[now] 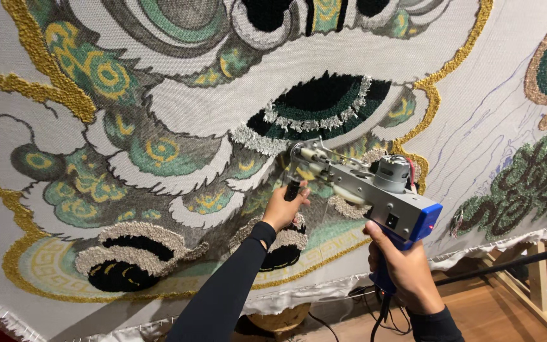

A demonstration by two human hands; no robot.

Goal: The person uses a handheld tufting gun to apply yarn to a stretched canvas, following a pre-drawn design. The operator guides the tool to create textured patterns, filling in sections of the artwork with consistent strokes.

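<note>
Head view: right hand (406, 269) grips blue metal tufting gun (375, 190); left hand (284, 208) clasps its front handle against looped, fuzzy cloth (178, 114)

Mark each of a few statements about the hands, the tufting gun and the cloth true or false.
1. The right hand grips the tufting gun by its blue handle. True.
2. The left hand rests open on the floor. False: it is closed on the gun's front grip.
3. The gun's tip is against the cloth. True.
4. The cloth is plain and untufted. False: gold, green and black yarn fills much of the design.
</note>
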